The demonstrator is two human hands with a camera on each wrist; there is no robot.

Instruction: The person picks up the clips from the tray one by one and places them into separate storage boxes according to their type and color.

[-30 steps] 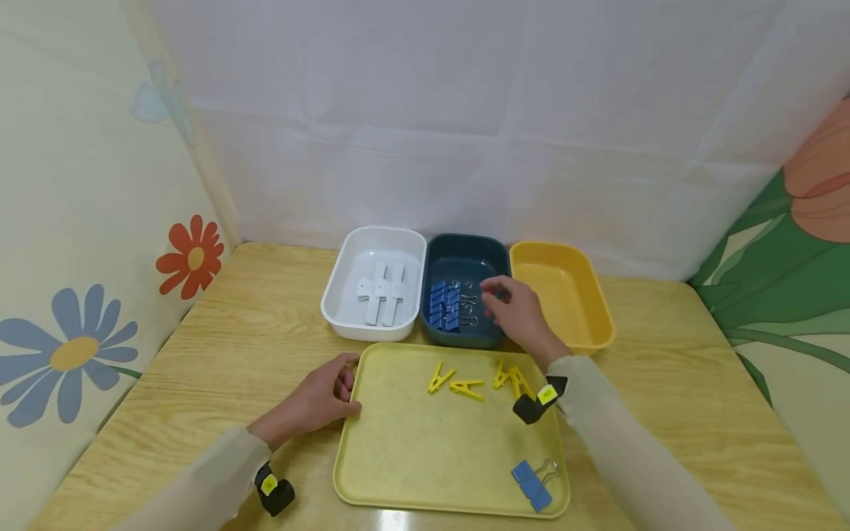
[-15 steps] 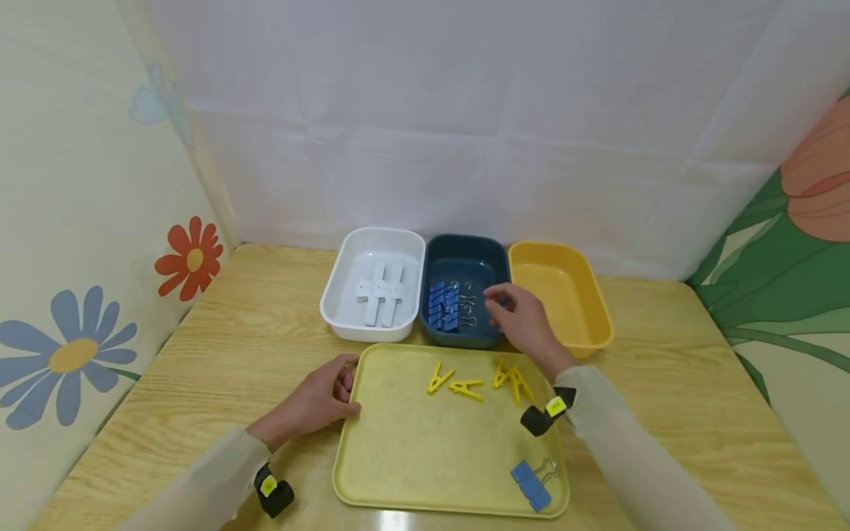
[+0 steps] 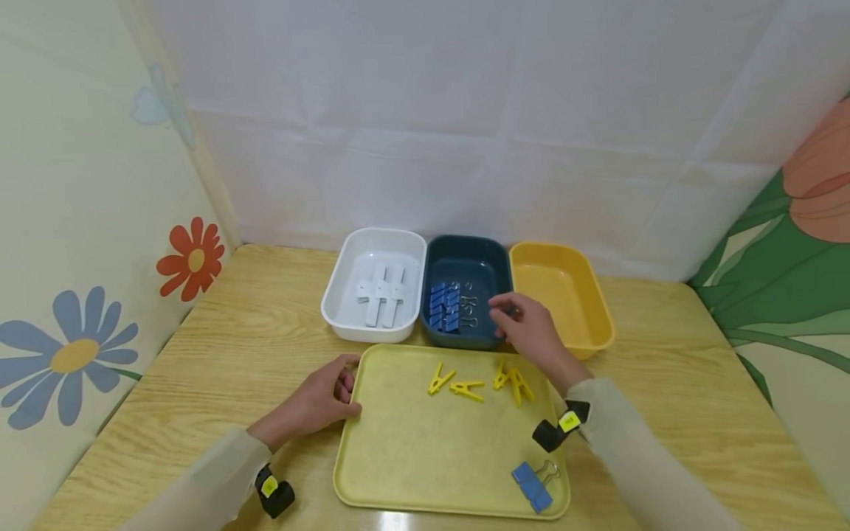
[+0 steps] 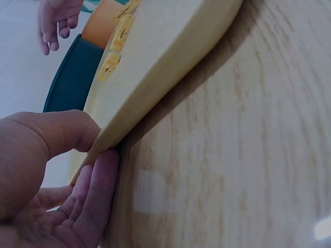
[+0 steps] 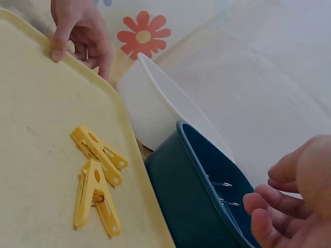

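My left hand grips the left rim of a yellow tray, thumb over the edge and fingers below, as the left wrist view shows. My right hand hovers over the right front side of a dark teal bin, its fingers loosely bent with nothing between them. Several blue binder clips lie in that bin in rows. On the tray are several yellow clothespins along the far side. A larger blue binder clip lies at its near right corner.
Left of the teal bin stands a white bin holding white clips. A yellow bin stands on the right side. All three line up behind the tray on a wooden table, before a white cloth backdrop.
My right hand has drawn back slightly toward me and to the right, from over the teal bin to its edge. The left hand and the tray stay in place.
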